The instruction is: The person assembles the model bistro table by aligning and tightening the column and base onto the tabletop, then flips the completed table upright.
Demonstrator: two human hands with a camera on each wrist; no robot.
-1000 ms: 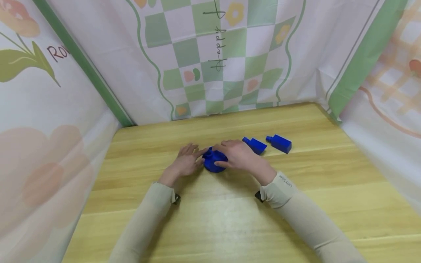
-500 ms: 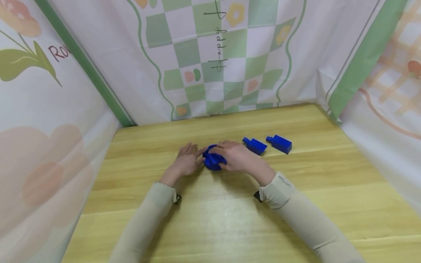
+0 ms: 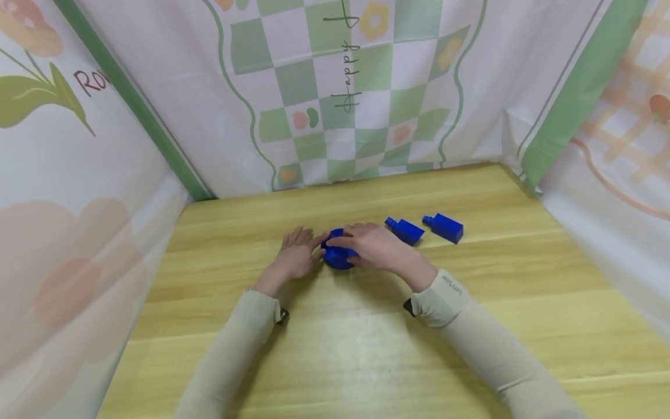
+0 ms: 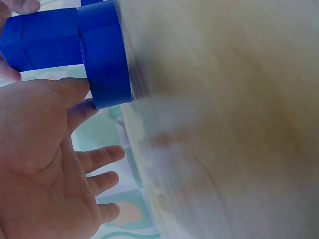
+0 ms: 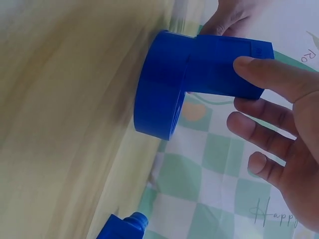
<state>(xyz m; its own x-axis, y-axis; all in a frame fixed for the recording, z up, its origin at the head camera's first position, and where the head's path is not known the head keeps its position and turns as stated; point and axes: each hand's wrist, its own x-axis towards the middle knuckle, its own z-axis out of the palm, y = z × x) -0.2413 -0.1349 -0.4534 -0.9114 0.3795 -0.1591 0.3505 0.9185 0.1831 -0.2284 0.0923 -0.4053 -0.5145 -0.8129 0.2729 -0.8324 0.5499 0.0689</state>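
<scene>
A round blue base (image 5: 159, 84) stands on the table, its side wall showing in both wrist views. From its top rises a blue rectangular block (image 4: 45, 40); the block's lower end is hidden in or behind the base. My right hand (image 3: 378, 247) pinches the upper part of this block between thumb and fingers (image 5: 266, 112). At the base's left side, my left hand (image 3: 296, 259) touches the wall with thumb and index finger, while its other fingers (image 4: 102, 159) stretch out straight and spread.
Two blue bottle-shaped blocks with threaded necks lie right of my right hand: a nearer bottle-shaped block (image 3: 408, 231) and a farther bottle-shaped block (image 3: 446, 228). The wooden table (image 3: 356, 349) ends at a patterned cloth wall (image 3: 335, 134) behind, with cloth also at both sides.
The fingers of my right hand have shifted on the blue block, and different faces of it show. The base has moved slightly away from me. My left hand has stayed at the base.
</scene>
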